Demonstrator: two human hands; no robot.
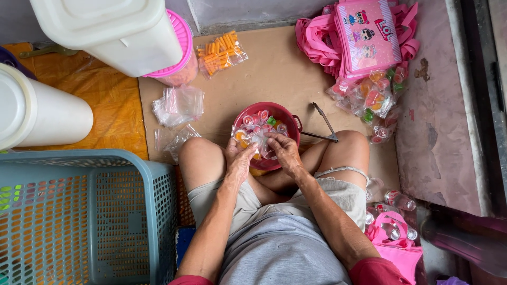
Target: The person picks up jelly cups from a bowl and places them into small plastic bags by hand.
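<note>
A dark red plastic bowl [282, 113] with small colourful jelly cups [264, 119] rests on the floor between my knees. Over its near rim both hands hold a small clear plastic bag [259, 141] that has jelly cups in it. My left hand [238, 158] grips the bag's left side. My right hand [283, 149] pinches its right side with the fingers bent over the top. The bag's lower part is hidden behind my fingers.
A blue-grey mesh basket [90, 211] stands at the left. White containers [111, 29], a pink-lidded jar [182, 50], empty clear bags [178, 105], a bag of orange snacks [221, 51], metal tongs [323, 126], filled jelly bags [372, 100], pink tote bags [364, 34] and small bottles [396, 203] lie around.
</note>
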